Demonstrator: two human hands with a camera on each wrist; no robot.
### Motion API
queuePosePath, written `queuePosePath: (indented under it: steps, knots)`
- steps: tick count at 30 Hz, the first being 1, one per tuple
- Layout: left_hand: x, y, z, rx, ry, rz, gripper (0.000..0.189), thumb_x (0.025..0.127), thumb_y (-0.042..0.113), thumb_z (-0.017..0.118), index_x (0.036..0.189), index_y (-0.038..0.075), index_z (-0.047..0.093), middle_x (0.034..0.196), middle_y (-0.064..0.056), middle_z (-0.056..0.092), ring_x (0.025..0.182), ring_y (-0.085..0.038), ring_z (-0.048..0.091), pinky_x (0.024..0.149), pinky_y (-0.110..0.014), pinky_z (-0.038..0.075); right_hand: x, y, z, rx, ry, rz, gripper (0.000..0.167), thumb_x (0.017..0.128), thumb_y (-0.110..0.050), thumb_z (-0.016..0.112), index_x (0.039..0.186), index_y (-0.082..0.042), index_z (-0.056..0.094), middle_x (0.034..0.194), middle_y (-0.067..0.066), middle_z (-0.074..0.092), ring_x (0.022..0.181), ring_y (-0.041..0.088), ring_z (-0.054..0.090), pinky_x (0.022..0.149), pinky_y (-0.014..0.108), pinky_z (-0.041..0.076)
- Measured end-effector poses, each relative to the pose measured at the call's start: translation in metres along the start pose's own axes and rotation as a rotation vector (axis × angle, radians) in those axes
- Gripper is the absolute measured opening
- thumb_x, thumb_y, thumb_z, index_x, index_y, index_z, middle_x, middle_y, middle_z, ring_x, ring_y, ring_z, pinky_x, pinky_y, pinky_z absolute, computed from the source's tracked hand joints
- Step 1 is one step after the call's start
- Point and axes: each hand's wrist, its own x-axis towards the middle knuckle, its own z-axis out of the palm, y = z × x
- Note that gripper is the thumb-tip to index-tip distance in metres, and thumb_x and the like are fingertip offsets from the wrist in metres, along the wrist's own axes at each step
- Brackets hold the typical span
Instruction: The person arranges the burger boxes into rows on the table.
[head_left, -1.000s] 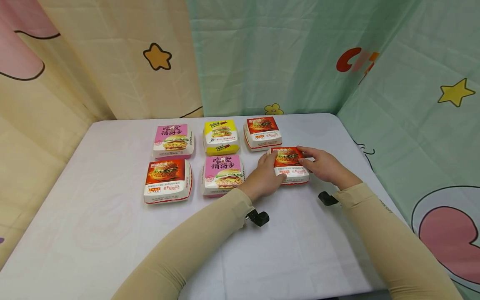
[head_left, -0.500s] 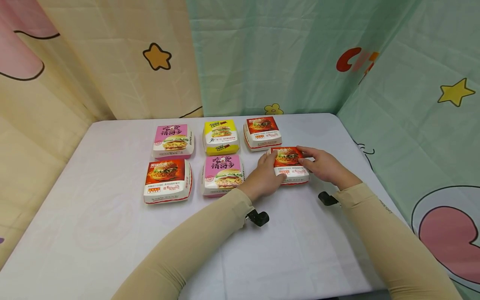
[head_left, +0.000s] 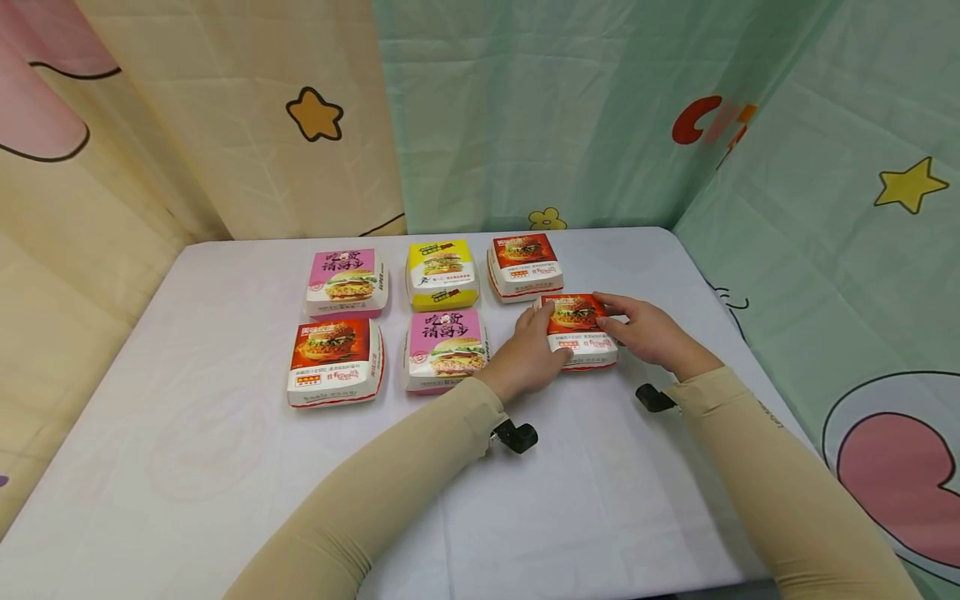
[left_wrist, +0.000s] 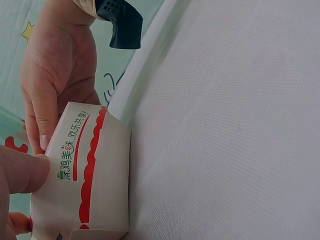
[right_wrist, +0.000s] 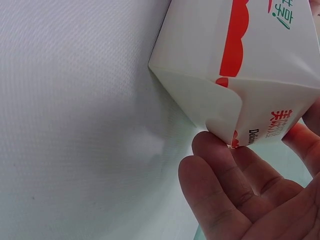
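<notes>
A red-and-white burger box (head_left: 581,337) sits on the table between both hands, at the right end of the front row. My left hand (head_left: 528,354) grips its left side, thumb at the front corner and fingers toward the back. On the opposite side, my right hand (head_left: 652,333) holds the box, its thumb on the top edge. In the left wrist view the white, red-trimmed side of the burger box (left_wrist: 100,170) shows, with the left thumb touching it. The right wrist view shows right-hand fingers (right_wrist: 220,182) against the side of the box.
Behind stand another red box (head_left: 525,268), a yellow box (head_left: 442,275) and a pink box (head_left: 347,283). A second pink box (head_left: 446,350) and a red box (head_left: 336,364) stand to the left in front. White cloth covers the table (head_left: 202,467); printed curtains (head_left: 525,117) surround it.
</notes>
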Motion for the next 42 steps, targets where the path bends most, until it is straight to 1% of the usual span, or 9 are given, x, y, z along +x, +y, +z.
queuePosePath:
  steps: [7, 12, 23, 28, 32, 38, 42]
  knots:
    - [0.0001, -0.0008, 0.0003, 0.004, 0.002, 0.006, 0.083, 0.103, 0.04, 0.065, 0.17, 0.025, 0.019, 0.177, -0.009, 0.015, 0.159, -0.031, 0.033, 0.123, -0.052, 0.039, 0.0, 0.0003, -0.0002, -0.006, 0.003, -0.005, 0.062, 0.11, -0.033, 0.054, 0.167, -0.02, 0.033, 0.169, 0.022, 0.034, 0.144, 0.046, 0.044, 0.11, 0.061, 0.049]
    - [-0.0002, -0.0006, 0.0, 0.005, 0.002, 0.009, 0.083, 0.103, 0.04, 0.065, 0.17, 0.025, 0.019, 0.177, -0.009, 0.015, 0.158, -0.032, 0.034, 0.123, -0.053, 0.039, 0.0001, 0.0002, 0.0002, -0.008, 0.004, -0.008, 0.062, 0.11, -0.032, 0.054, 0.167, -0.02, 0.033, 0.169, 0.022, 0.035, 0.143, 0.045, 0.045, 0.109, 0.059, 0.051]
    - [0.0005, -0.0009, 0.0008, 0.002, -0.001, 0.004, 0.083, 0.103, 0.04, 0.065, 0.17, 0.025, 0.018, 0.177, -0.009, 0.014, 0.158, -0.032, 0.033, 0.124, -0.053, 0.038, -0.0015, -0.0017, -0.0005, -0.014, -0.001, 0.0, 0.063, 0.11, -0.034, 0.054, 0.167, -0.02, 0.032, 0.169, 0.022, 0.033, 0.146, 0.046, 0.042, 0.111, 0.061, 0.049]
    - [0.0002, -0.0004, 0.001, 0.005, -0.001, 0.002, 0.083, 0.103, 0.04, 0.064, 0.17, 0.026, 0.017, 0.177, -0.008, 0.013, 0.158, -0.031, 0.034, 0.124, -0.052, 0.038, -0.0014, -0.0026, -0.0003, -0.012, -0.001, 0.008, 0.063, 0.11, -0.034, 0.054, 0.167, -0.02, 0.032, 0.17, 0.022, 0.033, 0.147, 0.047, 0.041, 0.112, 0.062, 0.047]
    - [-0.0005, 0.0002, 0.0004, -0.004, -0.002, -0.005, 0.083, 0.104, 0.04, 0.064, 0.17, 0.027, 0.017, 0.177, -0.008, 0.013, 0.156, -0.032, 0.037, 0.123, -0.052, 0.039, -0.0017, -0.0026, -0.0005, -0.013, 0.0, 0.011, 0.062, 0.11, -0.034, 0.053, 0.167, -0.02, 0.033, 0.17, 0.022, 0.033, 0.147, 0.046, 0.041, 0.112, 0.062, 0.047]
    - [-0.0003, -0.0002, 0.0011, -0.01, -0.001, -0.015, 0.083, 0.103, 0.04, 0.064, 0.17, 0.029, 0.017, 0.177, -0.007, 0.013, 0.154, -0.032, 0.04, 0.121, -0.052, 0.041, -0.004, -0.0027, -0.002, -0.032, 0.007, -0.015, 0.062, 0.11, -0.034, 0.054, 0.166, -0.019, 0.034, 0.168, 0.024, 0.036, 0.148, 0.048, 0.04, 0.112, 0.063, 0.046]
    - [-0.0005, -0.0003, 0.0013, -0.014, -0.003, -0.018, 0.083, 0.104, 0.04, 0.064, 0.17, 0.03, 0.016, 0.177, -0.007, 0.013, 0.154, -0.032, 0.04, 0.121, -0.052, 0.041, -0.0037, -0.0027, -0.002, -0.031, 0.005, -0.016, 0.062, 0.11, -0.034, 0.054, 0.166, -0.019, 0.034, 0.168, 0.024, 0.035, 0.148, 0.048, 0.04, 0.112, 0.063, 0.046]
